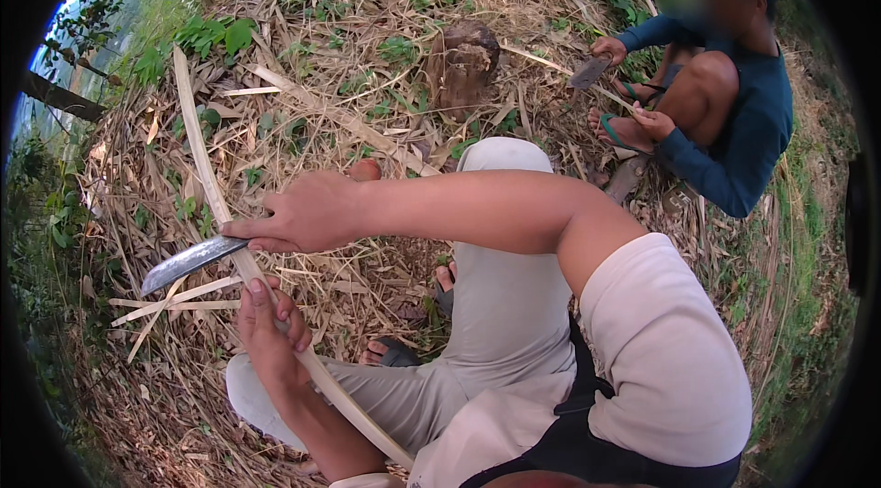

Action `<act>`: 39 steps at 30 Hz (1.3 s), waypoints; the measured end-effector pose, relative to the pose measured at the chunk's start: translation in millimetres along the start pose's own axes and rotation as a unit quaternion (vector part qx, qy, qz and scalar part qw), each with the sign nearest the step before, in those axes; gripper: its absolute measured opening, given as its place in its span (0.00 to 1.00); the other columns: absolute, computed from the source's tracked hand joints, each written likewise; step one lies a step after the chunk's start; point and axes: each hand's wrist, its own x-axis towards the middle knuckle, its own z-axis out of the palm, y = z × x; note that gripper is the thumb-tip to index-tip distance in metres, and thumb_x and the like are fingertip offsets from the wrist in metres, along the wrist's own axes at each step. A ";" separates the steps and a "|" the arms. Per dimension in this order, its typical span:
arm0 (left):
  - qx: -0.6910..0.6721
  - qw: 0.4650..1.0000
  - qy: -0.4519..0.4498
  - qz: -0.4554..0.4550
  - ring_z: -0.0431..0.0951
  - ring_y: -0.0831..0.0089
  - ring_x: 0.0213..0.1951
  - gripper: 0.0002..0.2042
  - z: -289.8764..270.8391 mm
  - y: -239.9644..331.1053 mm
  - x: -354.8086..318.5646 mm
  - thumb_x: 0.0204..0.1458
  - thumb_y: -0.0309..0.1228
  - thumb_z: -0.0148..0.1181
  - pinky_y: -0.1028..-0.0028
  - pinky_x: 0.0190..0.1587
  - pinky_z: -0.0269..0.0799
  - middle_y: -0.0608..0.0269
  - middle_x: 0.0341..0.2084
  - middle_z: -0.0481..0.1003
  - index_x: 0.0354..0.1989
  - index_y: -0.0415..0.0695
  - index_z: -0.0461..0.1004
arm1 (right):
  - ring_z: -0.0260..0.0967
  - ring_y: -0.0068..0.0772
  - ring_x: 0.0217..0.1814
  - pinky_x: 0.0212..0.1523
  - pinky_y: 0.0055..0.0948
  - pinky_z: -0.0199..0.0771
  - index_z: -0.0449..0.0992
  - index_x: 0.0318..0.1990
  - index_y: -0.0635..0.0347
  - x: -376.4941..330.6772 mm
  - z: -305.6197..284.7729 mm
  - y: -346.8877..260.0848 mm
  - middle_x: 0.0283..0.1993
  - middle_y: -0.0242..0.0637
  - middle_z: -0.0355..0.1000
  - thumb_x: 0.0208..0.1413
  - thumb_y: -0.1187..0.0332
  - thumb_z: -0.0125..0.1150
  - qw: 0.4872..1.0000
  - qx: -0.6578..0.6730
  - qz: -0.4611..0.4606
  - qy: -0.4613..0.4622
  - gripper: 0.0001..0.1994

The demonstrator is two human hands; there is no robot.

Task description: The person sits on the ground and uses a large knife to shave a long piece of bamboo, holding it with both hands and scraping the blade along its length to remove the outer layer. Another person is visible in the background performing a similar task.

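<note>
My right hand grips a knife, its index finger stretched along the back of the metal blade. The round brown end of the handle shows behind my wrist. The blade lies across a long, pale bamboo strip and touches it. Just below the blade, my left hand holds the strip between thumb and fingers. From there the strip curves down past my left forearm toward my lap, and its far end points up and left.
Several thin pale strips lie on the ground left of my hands. Ahead stands a tree stump among dry leaves. At the right a person squats, with a broad blade in one hand and a thin strip in the other.
</note>
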 end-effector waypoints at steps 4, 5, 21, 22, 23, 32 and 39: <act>-0.003 0.998 0.063 -0.012 0.54 0.87 0.13 0.12 -6.3 -5.2 4.7 0.68 0.41 0.47 0.84 0.11 0.48 0.73 0.21 0.61 0.43 0.45 0.68 | 0.74 0.44 0.22 0.19 0.42 0.75 0.58 0.67 0.16 -10.0 -1.0 -23.9 0.29 0.42 0.70 0.67 0.42 0.39 0.995 -0.008 -0.078 -0.058 0.21; 0.008 0.998 0.059 -0.004 0.54 0.87 0.13 0.11 -5.9 -4.7 4.3 0.68 0.41 0.47 0.84 0.11 0.48 0.73 0.21 0.61 0.42 0.45 0.67 | 0.75 0.44 0.22 0.19 0.42 0.75 0.58 0.67 0.15 -9.3 0.4 -22.8 0.28 0.41 0.70 0.67 0.42 0.39 0.996 -0.009 -0.075 -0.053 0.21; -0.010 1.000 0.009 -0.006 0.55 0.87 0.14 0.10 -3.5 -1.5 9.7 0.68 0.39 0.47 0.84 0.12 0.48 0.73 0.21 0.61 0.40 0.46 0.68 | 0.76 0.40 0.25 0.18 0.37 0.75 0.55 0.67 0.10 -1.7 -6.3 -0.8 0.25 0.37 0.67 0.61 0.40 0.46 0.984 -0.115 -0.130 0.029 0.26; -0.011 1.000 0.002 0.002 0.53 0.88 0.13 0.11 -1.4 -3.0 11.7 0.68 0.39 0.47 0.84 0.12 0.47 0.74 0.21 0.60 0.40 0.46 0.68 | 0.75 0.39 0.25 0.18 0.37 0.74 0.55 0.68 0.10 -3.7 -12.4 0.9 0.25 0.37 0.67 0.62 0.40 0.45 0.983 -0.138 -0.120 0.001 0.26; -0.025 1.000 -0.017 -0.007 0.52 0.88 0.12 0.12 -1.8 1.7 7.8 0.69 0.40 0.46 0.84 0.11 0.47 0.74 0.20 0.59 0.40 0.45 0.68 | 0.75 0.39 0.24 0.18 0.38 0.74 0.54 0.68 0.09 -2.1 -10.6 8.3 0.26 0.37 0.67 0.63 0.40 0.44 0.988 -0.141 -0.060 0.001 0.25; -0.121 0.992 -0.038 -0.003 0.52 0.88 0.12 0.13 -24.2 9.9 -2.3 0.69 0.41 0.45 0.85 0.12 0.48 0.73 0.19 0.60 0.43 0.43 0.68 | 0.66 0.40 0.23 0.29 0.38 0.69 0.61 0.70 0.32 -6.6 -28.5 23.8 0.22 0.39 0.67 0.69 0.57 0.49 0.988 -0.020 0.127 0.090 0.23; -0.127 0.990 -0.057 -0.033 0.56 0.85 0.14 0.10 -11.9 14.6 7.3 0.66 0.35 0.46 0.82 0.15 0.51 0.70 0.22 0.63 0.42 0.41 0.67 | 0.66 0.37 0.21 0.23 0.36 0.69 0.64 0.69 0.32 -0.4 -34.0 -28.4 0.21 0.36 0.61 0.65 0.57 0.55 0.997 -0.079 -0.007 -0.009 0.25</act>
